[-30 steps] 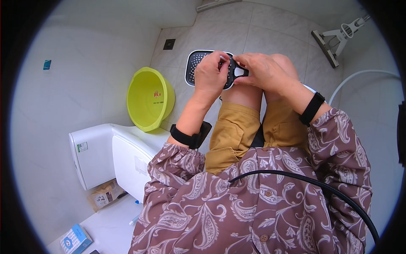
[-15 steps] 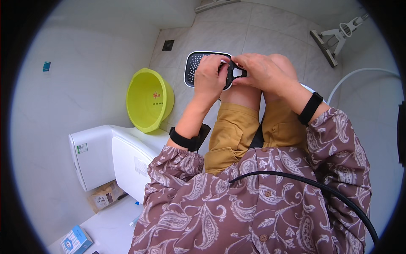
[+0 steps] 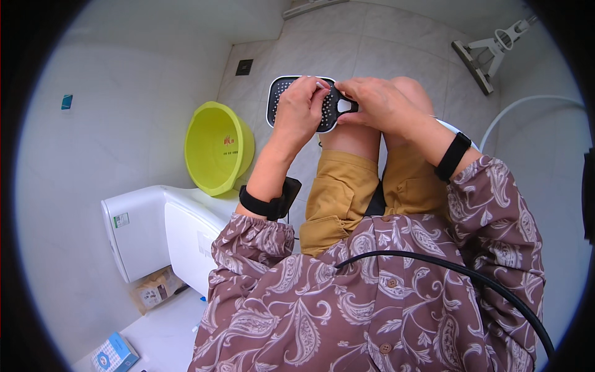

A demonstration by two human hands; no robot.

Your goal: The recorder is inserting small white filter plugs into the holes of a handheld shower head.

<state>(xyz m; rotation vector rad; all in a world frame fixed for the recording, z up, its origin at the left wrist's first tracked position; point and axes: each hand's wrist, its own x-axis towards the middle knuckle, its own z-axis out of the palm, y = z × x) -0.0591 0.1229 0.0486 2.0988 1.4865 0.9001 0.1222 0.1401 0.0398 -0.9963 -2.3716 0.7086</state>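
Your left hand (image 3: 299, 106) pinches a white stick (image 3: 320, 85) | right hand (image 3: 379, 104) grips shower head (image 3: 332, 113) | apparently working nozzles (image 3: 276, 104) | next: likely steady aim

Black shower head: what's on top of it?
The left hand, pinching a thin white piece, is over the shower head; the right hand holds one end. Whatever the left hand covers can't be seen.

Head-worn fisheye view, looking steeply down, near the hands (image 3: 299, 110)
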